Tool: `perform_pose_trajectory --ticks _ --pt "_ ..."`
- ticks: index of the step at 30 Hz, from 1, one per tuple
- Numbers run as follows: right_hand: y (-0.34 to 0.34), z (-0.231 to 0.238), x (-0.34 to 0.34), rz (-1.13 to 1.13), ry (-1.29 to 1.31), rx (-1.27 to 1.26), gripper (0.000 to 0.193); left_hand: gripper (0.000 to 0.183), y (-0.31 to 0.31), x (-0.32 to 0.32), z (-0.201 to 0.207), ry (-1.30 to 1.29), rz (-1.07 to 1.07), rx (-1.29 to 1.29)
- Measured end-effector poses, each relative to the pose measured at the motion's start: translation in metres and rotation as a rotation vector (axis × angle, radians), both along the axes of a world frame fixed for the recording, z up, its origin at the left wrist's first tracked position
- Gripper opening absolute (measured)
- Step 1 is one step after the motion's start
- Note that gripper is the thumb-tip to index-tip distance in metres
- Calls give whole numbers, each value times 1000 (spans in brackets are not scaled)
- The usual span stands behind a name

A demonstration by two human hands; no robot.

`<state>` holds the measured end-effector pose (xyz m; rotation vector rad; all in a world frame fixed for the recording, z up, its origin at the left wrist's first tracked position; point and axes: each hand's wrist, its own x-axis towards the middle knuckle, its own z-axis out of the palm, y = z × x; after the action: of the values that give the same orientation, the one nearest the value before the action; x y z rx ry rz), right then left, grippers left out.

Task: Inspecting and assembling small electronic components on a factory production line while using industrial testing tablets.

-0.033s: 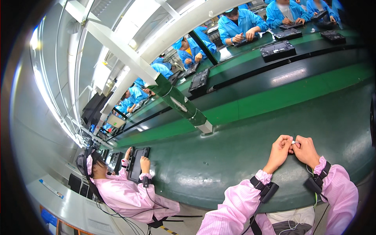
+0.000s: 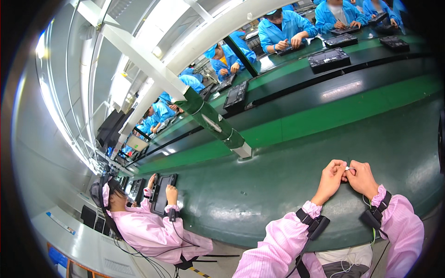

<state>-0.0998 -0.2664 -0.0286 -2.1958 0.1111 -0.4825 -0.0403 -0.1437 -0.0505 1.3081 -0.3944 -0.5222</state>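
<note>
Over the green worktop, my left hand [image 2: 332, 180] and my right hand [image 2: 362, 180] meet at the fingertips. Both pinch a thin white cable [image 2: 348, 168] with a small white piece on it, mostly covered by the fingers. Its exact kind is too small to make out. Below, loops of thin white cord [image 2: 345, 266] lie on my lap, and a pale strand passes by my right wrist. Each forearm wears a pink striped sleeve and a black strap with a small black box, the left box [image 2: 318, 227] and the right box [image 2: 371, 218].
The green worktop [image 2: 259, 194] extends left to a co-worker in pink [image 2: 143, 222], whose hands are at a black device [image 2: 161, 194]. A green-wrapped post [image 2: 215, 123] rises from the worktop. Beyond runs a line with black devices [image 2: 328, 59] and several co-workers in blue [image 2: 282, 30].
</note>
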Motion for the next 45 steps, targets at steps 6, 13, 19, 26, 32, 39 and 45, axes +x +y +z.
perform_pose_trajectory --ticks 6,13,19,26,32,39,45 --pt "-1 -1 1 -9 4 6 20 18 -2 1 0 -7 -4 -11" --pt "-1 3 1 -10 -3 15 19 17 -3 4 1 1 -5 -6" --pt "-3 1 1 -10 -29 2 19 17 -5 4 -1 -8 -13 -11" --pt "0 1 3 3 -15 7 19 17 -1 5 -2 -8 -2 -10" --pt "-2 -3 2 -19 -5 8 19 18 -2 7 -6 -8 -29 -11" --pt "-7 -7 3 6 -28 -8 17 16 0 8 -6 -18 2 20" --pt "-10 -16 2 31 -73 -16 17 15 -1 4 -2 -22 20 6"
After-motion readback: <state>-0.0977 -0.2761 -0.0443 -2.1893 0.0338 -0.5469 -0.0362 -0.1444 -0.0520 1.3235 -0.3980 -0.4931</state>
